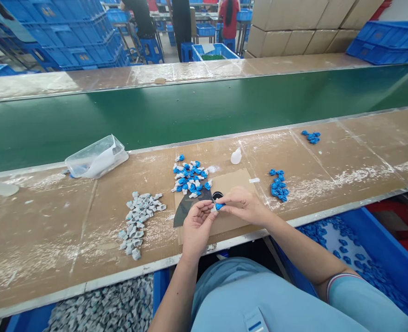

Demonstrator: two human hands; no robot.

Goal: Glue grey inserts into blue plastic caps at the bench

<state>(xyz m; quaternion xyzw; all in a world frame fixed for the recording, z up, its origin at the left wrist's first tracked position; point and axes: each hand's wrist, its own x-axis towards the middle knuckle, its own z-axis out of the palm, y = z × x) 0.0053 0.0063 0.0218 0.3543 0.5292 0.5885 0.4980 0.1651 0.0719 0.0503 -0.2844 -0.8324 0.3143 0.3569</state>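
Observation:
A small blue-and-white plastic piece (219, 206) is pinched between my two hands over a cardboard sheet. My left hand (196, 227) grips its whitish end with thumb and fingers, while my right hand (244, 205) has thumb and forefinger closed on the blue side. Just behind the fingertips sits a round black-rimmed container (217, 196). A dark flat sheet (183, 211) lies partly under my left hand. Beyond it is a pile of blue-and-white pieces (191, 177). Grey-white pieces (140, 219) lie heaped to the left, and blue pieces (279, 185) to the right.
A white squeeze bottle (236, 156) and a clear plastic tub (96, 159) stand on the bench. Behind runs a green conveyor belt (197, 108). Below the front edge are bins of grey pieces (103, 306) and blue pieces (359, 258). Farther back are people, crates and cartons.

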